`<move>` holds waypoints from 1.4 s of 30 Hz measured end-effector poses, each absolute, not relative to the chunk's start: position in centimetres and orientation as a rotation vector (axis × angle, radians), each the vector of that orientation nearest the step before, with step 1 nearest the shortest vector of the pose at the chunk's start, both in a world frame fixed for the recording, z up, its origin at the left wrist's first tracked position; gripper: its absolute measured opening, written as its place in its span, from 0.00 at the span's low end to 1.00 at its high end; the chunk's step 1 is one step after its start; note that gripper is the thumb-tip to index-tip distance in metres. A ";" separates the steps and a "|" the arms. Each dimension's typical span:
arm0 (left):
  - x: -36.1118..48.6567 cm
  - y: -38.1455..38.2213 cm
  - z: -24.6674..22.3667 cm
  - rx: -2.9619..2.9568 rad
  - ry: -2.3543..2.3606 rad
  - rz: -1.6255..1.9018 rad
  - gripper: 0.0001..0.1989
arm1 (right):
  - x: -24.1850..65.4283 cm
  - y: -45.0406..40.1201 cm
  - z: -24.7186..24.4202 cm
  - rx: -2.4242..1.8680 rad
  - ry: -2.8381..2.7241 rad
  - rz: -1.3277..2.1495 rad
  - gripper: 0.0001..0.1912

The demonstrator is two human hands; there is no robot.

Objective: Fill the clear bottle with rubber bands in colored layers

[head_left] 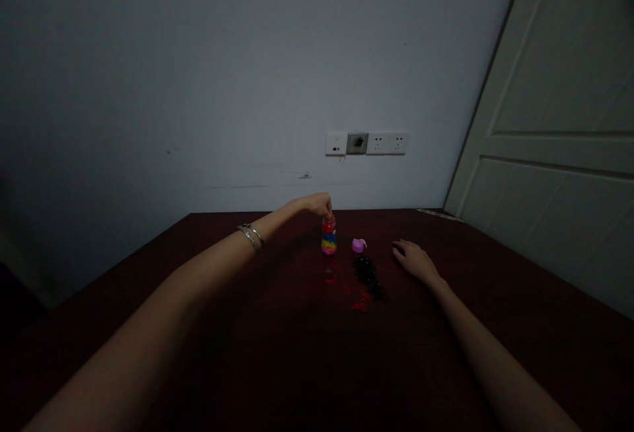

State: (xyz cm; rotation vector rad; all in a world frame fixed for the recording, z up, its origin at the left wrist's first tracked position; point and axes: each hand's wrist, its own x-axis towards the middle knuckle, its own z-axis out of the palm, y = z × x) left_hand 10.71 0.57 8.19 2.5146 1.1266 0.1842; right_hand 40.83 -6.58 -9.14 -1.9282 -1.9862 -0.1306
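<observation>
My left hand [321, 205] is over the mouth of a small clear jar [329, 236], its fingers pinched together and pointing down at the opening. What the fingertips hold, if anything, is hidden. Inside the upright jar are layers of pink, yellow, blue and red small pieces. My right hand [415, 260] rests on the tabletop with fingers stretched out, holding nothing. Between the hands stands a purple lid [358, 246]. Nearer to me lie a pile of small black pieces [369, 275] and scattered red pieces [361, 300] that look like little rubber bands.
The dark red-brown table [277, 339] reaches back to a pale wall [238, 88]. Sockets and a switch plate [367, 143] sit on the wall above the table. A panelled white door [555, 135] stands at the right.
</observation>
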 end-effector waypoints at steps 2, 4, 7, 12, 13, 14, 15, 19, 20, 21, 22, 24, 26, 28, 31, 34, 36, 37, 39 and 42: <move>10.7 0.5 8.5 2.518 1.112 0.181 0.07 | 40.8 -6.6 -9.1 -1.933 -1.989 -0.137 0.24; 10.7 0.6 8.7 2.524 1.096 0.202 0.07 | 40.8 -6.6 -9.1 -1.938 -1.985 -0.142 0.24; 10.6 0.8 8.8 2.523 1.062 0.221 0.07 | 40.8 -6.7 -9.0 -1.930 -1.982 -0.138 0.24; 9.9 1.4 8.8 2.487 1.033 0.284 0.08 | 40.8 -6.6 -9.0 -1.925 -1.971 -0.125 0.23; 9.7 1.4 9.0 2.474 1.032 0.310 0.08 | 40.8 -6.6 -9.1 -1.928 -1.967 -0.124 0.23; 9.4 1.4 9.3 2.455 1.037 0.337 0.09 | 40.9 -6.6 -9.1 -1.931 -1.968 -0.127 0.23; 9.1 1.3 9.5 2.431 1.049 0.367 0.10 | 40.9 -6.5 -9.2 -1.934 -1.969 -0.131 0.24; 7.7 1.6 9.6 2.292 1.143 0.562 0.15 | 41.0 -6.4 -9.3 -1.924 -1.987 -0.142 0.24; 7.4 1.8 9.0 2.246 1.183 0.630 0.15 | 41.1 -6.4 -9.3 -1.917 -1.989 -0.141 0.24; 7.0 2.0 8.2 2.192 1.238 0.702 0.14 | 41.1 -6.4 -9.4 -1.912 -1.988 -0.140 0.24; 6.6 2.2 7.1 2.132 1.303 0.766 0.14 | 41.1 -6.4 -9.3 -1.907 -1.987 -0.138 0.24; 5.8 2.3 4.4 1.990 1.420 0.881 0.12 | 41.1 -6.5 -9.3 -1.911 -1.981 -0.135 0.23; 5.0 2.1 1.3 1.812 1.537 0.891 0.14 | 41.0 -6.6 -9.1 -1.922 -1.978 -0.135 0.23; 4.2 1.7 -1.6 1.655 1.654 0.948 0.15 | 41.0 -6.8 -8.9 -1.928 -1.984 -0.137 0.23; 3.2 1.4 -4.7 1.570 1.722 1.012 0.15 | 40.9 -6.8 -8.9 -1.935 -1.988 -0.139 0.24; 2.7 1.6 -6.3 1.601 1.735 1.129 0.13 | 41.0 -6.8 -8.9 -1.923 -1.987 -0.133 0.23; 2.6 1.8 -6.7 1.656 1.709 1.202 0.13 | 41.1 -6.8 -8.8 -1.902 -1.988 -0.120 0.23; 2.6 1.9 -6.9 1.688 1.692 1.223 0.13 | 41.2 -6.9 -8.6 -1.898 -1.986 -0.121 0.22; 2.6 1.9 -7.0 1.746 1.669 1.235 0.14 | 41.3 -7.1 -7.8 -1.904 -1.978 -0.149 0.21; 2.6 1.8 -7.1 1.794 1.668 1.224 0.15 | 41.1 -7.7 -5.6 -1.878 -1.948 -0.155 0.20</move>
